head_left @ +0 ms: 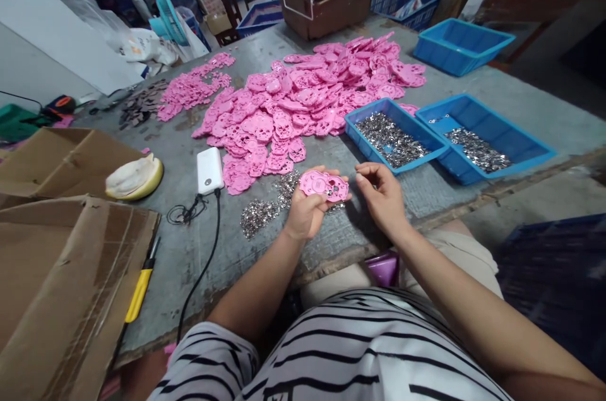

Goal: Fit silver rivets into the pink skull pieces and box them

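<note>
Pink piece [318, 184] lies across left fingers [333, 172], gripped; right fingers [375, 170] just beside, nearly meeting, hold unclear.

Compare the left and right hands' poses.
The left hand holds a pink piece; the right hand is apart from it. The left hand supports that piece from below, thumb on top; the right hand's fingers curl inward, any tiny part between them unclear. Both are bare.

white device [209, 166], black cable [207, 267] plugged in | fruit rind [135, 179] beside cardboard box [97, 153] | yellow-handled tool [139, 295] lying flat
</note>
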{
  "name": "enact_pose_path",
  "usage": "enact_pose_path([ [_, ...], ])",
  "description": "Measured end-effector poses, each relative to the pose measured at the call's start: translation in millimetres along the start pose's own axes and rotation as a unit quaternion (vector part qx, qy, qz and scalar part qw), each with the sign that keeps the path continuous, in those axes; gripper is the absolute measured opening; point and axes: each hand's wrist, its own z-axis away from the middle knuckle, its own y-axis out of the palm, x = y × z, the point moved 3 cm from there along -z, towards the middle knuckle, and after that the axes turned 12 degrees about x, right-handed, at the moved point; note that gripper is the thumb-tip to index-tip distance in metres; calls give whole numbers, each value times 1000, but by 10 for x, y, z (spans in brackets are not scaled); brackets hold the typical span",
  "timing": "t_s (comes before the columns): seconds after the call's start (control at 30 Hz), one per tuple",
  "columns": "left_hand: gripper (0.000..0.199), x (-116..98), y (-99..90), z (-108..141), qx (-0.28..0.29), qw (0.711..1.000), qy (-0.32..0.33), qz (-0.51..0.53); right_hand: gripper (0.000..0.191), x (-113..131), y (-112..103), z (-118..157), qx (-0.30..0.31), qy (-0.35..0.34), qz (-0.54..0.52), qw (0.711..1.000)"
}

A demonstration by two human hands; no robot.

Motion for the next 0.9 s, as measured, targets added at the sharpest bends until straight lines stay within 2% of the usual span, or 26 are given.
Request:
enact_pose_path([
  [0.17, 48, -15, -1, 7, 0, 1000, -4, -2, 16, -118, -83, 5, -13, 29, 18, 999],
  [0.23, 49, -5, -8, 2, -1, 1000, -3, -5, 12, -58, -116, 39, -14, -1, 50, 999],
  [0.3, 50, 2, -17, -6, -6, 1000, 0, -9, 8, 69, -183, 58, -29, -72, 136, 988],
  [0.37, 51, 0, -28, -13, -13, 1000, 4, -14, 5, 187, -268, 44, -49, -131, 253, 957],
  [0.4, 52, -5, -33, -16, -16, 1000, 5, -16, 7, 219, -312, 21, -57, -140, 311, 938],
  [0.47, 53, -16, -41, -18, -18, 1000, 1, -20, 15, 223, -386, -48, -54, -121, 407, 904],
  [0.57, 53, -30, -54, -17, -17, 1000, -17, -20, 20, 139, -432, -133, -16, -78, 495, 865],
  [0.7, 46, -32, -67, -23, -19, 999, -40, -19, 22, 63, -379, -115, 7, -85, 528, 845],
  [0.8, 42, -30, -69, -32, -19, 999, -43, -21, 23, 61, -328, -57, 18, -107, 519, 848],
  [0.9, 41, -26, -74, -40, -25, 998, -48, -28, 22, 90, -364, -41, 42, -126, 496, 858],
])
